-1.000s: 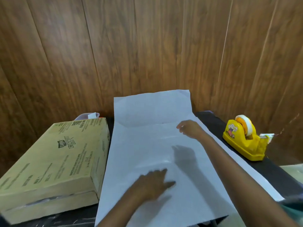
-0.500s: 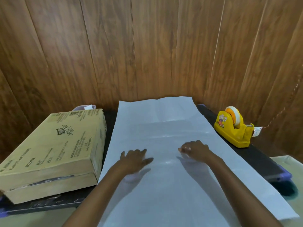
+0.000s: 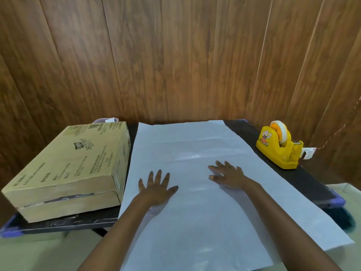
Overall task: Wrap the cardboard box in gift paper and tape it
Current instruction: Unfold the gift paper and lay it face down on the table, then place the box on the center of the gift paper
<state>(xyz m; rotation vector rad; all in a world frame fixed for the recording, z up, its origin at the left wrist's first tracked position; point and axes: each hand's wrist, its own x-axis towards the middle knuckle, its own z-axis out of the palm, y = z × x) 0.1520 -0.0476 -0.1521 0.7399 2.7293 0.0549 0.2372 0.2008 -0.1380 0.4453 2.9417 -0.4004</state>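
cardboard box (image 3: pixel 66 169) – rectangular, beside smooth gift paper (image 3: pixel 195 145).

The pale blue-white sheet of gift paper (image 3: pixel 195 145) no longer curls up the brown wood-panelled wall (image 3: pixel 175 55); its far end now lies flat. The right hand (image 3: pixel 228 175) has drawn back (fingers uncurled, spread), level with the left hand (image 3: pixel 156 188).

Head view, forward and down, close above table (image 3: pixel 305 182)

warm, even light, faint sheen on the paper (image 3: pixel 195 192), wide-angle bowing at edges
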